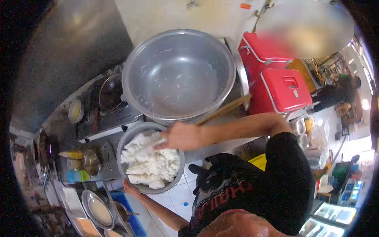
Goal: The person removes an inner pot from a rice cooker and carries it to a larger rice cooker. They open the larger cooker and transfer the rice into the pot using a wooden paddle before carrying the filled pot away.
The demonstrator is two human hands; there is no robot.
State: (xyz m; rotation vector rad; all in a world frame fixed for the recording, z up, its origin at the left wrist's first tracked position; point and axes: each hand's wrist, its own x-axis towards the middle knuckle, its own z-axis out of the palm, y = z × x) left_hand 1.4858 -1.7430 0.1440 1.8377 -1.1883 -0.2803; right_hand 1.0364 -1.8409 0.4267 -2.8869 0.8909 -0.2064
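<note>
A grey metal pot (122,147) holds a mound of white cooked rice (156,168). My right hand (183,136), above the pot's upper right side, is closed around a wooden paddle (227,110). Its long handle sticks out up and to the right. The paddle's lower end is blurred over the rice. At the pot's lower left rim, my left hand (132,189) grips the edge, its fingers partly hidden. Just beyond the rice pot stands a much larger metal pot (182,75), with bits of rice stuck to its inner wall.
Red cooler boxes (286,91) stand to the right of the large pot. On the left are a gas stove (106,126) with a dark pan (111,91) and a small bowl (76,111). An oval bowl (98,209) of pale liquid sits lower left. A person (339,93) is far right.
</note>
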